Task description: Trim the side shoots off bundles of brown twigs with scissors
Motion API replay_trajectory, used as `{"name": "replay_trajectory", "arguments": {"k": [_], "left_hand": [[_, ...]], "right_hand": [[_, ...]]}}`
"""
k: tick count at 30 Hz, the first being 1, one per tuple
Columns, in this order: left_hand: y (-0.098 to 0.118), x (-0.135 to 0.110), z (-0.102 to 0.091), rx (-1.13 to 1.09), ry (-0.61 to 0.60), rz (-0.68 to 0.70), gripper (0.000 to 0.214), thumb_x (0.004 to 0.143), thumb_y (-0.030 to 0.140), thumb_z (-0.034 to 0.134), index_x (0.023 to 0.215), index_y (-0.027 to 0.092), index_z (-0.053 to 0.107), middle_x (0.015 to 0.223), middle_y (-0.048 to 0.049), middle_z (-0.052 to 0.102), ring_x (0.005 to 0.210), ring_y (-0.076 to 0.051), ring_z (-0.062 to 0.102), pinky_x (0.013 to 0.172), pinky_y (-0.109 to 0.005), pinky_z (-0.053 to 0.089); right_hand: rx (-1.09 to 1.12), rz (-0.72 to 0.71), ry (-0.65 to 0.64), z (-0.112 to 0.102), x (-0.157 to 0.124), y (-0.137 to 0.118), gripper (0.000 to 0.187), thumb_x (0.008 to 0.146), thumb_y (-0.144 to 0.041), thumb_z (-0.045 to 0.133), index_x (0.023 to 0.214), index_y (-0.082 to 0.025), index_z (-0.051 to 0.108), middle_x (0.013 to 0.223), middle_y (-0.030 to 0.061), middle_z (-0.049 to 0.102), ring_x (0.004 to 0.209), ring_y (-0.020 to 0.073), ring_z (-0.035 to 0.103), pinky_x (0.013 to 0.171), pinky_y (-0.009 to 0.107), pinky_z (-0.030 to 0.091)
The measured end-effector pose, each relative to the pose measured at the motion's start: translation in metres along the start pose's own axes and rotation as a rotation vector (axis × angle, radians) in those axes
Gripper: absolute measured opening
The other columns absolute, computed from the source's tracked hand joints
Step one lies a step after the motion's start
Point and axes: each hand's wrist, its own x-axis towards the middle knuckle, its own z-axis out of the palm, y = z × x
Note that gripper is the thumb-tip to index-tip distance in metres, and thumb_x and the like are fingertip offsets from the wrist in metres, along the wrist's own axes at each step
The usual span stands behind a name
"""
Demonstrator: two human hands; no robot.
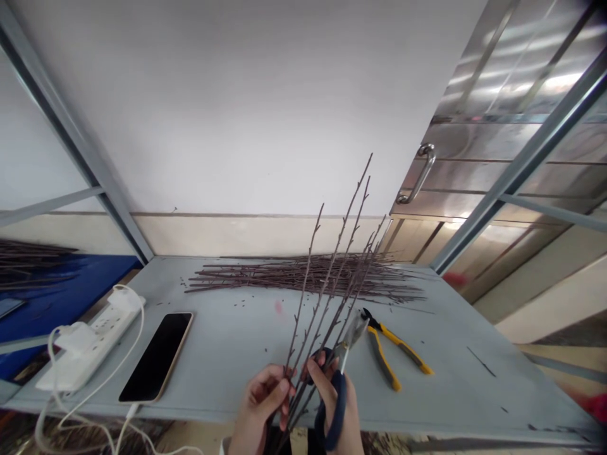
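Note:
My left hand (263, 404) is closed round the lower ends of a bunch of thin brown twigs (332, 272) that fan upward over the table. My right hand (334, 398) grips blue-handled scissors (339, 379), fingers through the loops, with the metal blades pointing up and right beside the twigs. Both hands are at the front edge of the grey table (237, 341).
A pile of several brown twigs (308, 278) lies across the back of the table. Yellow-handled pliers (391, 351) lie right of my hands. At the left lie a phone (156, 357) on a cable and a white power strip (90, 341). A metal door (497, 126) stands at the right.

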Motion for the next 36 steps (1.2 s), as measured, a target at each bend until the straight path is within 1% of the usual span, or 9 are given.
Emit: {"name": "replay_trajectory", "arguments": {"k": [3,9,12,14,19,22,26,31,36], "left_hand": [[-0.001,-0.001,-0.003,0.003,0.011,0.002,0.036,0.050,0.043,0.083,0.067,0.015,0.069,0.052,0.0019,0.056,0.039,-0.004,0.041,0.031,-0.013,0.032],[-0.002,-0.002,-0.008,0.016,0.036,0.011,0.033,0.053,0.041,0.082,0.069,0.015,0.070,0.053,0.0023,0.056,0.041,-0.004,0.042,0.037,-0.015,0.034],[-0.002,0.000,-0.008,0.029,0.072,0.054,0.028,0.056,0.036,0.081,0.071,0.015,0.071,0.062,-0.0006,0.063,0.055,-0.008,0.053,0.052,-0.016,0.043],[-0.002,0.001,-0.006,0.036,0.101,0.098,0.026,0.057,0.035,0.081,0.072,0.016,0.072,0.071,-0.0028,0.068,0.068,-0.012,0.058,0.062,-0.019,0.046],[0.006,0.007,0.005,0.072,0.079,0.206,0.024,0.065,0.035,0.075,0.081,0.018,0.069,0.083,-0.0050,0.071,0.083,-0.019,0.063,0.073,-0.026,0.049],[0.015,0.011,0.013,0.059,0.059,0.236,0.026,0.065,0.035,0.075,0.082,0.017,0.067,0.080,-0.0047,0.072,0.081,-0.018,0.064,0.075,-0.026,0.050],[0.024,0.013,0.019,0.011,0.087,0.231,0.033,0.061,0.036,0.078,0.082,0.015,0.063,0.075,-0.0052,0.073,0.074,-0.017,0.066,0.073,-0.027,0.051],[0.024,0.012,0.018,0.015,0.081,0.207,0.036,0.062,0.037,0.077,0.086,0.015,0.061,0.071,-0.0056,0.074,0.072,-0.018,0.068,0.072,-0.027,0.052],[0.023,0.010,0.015,-0.008,0.104,0.193,0.037,0.062,0.036,0.078,0.086,0.015,0.059,0.072,-0.0070,0.075,0.073,-0.020,0.070,0.075,-0.030,0.052]], "right_hand": [[-0.006,0.005,-0.014,0.001,-0.002,0.003,0.031,0.062,-0.045,0.072,0.070,-0.023,0.052,0.059,-0.0030,0.056,0.054,0.0160,0.055,0.048,0.026,0.043],[-0.032,-0.044,-0.029,-0.003,-0.002,0.002,0.031,0.062,-0.044,0.072,0.068,-0.022,0.052,0.058,-0.0037,0.057,0.059,0.0154,0.055,0.059,0.026,0.044],[-0.015,-0.015,-0.042,-0.003,-0.001,-0.002,0.033,0.060,-0.043,0.074,0.069,-0.021,0.052,0.060,-0.0041,0.056,0.059,0.0139,0.054,0.060,0.025,0.044],[-0.006,-0.038,-0.017,0.001,0.002,-0.005,0.033,0.059,-0.041,0.075,0.070,-0.021,0.052,0.061,-0.0045,0.055,0.060,0.0130,0.053,0.062,0.025,0.043],[0.033,-0.090,-0.022,0.019,0.014,-0.019,0.030,0.059,-0.037,0.073,0.071,-0.020,0.050,0.061,-0.0055,0.052,0.059,0.0118,0.052,0.062,0.025,0.042],[0.059,-0.122,-0.050,0.026,0.020,-0.027,0.028,0.061,-0.034,0.072,0.072,-0.021,0.050,0.063,-0.0059,0.051,0.060,0.0115,0.053,0.063,0.025,0.043],[0.061,-0.138,-0.067,0.026,0.022,-0.031,0.026,0.063,-0.034,0.071,0.073,-0.021,0.050,0.065,-0.0046,0.055,0.064,0.0130,0.056,0.068,0.026,0.044],[0.071,-0.100,-0.049,0.020,0.020,-0.028,0.029,0.063,-0.035,0.072,0.076,-0.019,0.051,0.067,-0.0029,0.058,0.069,0.0156,0.059,0.069,0.028,0.046],[0.083,-0.090,-0.090,0.017,0.020,-0.028,0.028,0.065,-0.035,0.072,0.078,-0.019,0.052,0.067,-0.0027,0.060,0.067,0.0151,0.060,0.070,0.028,0.046]]}}
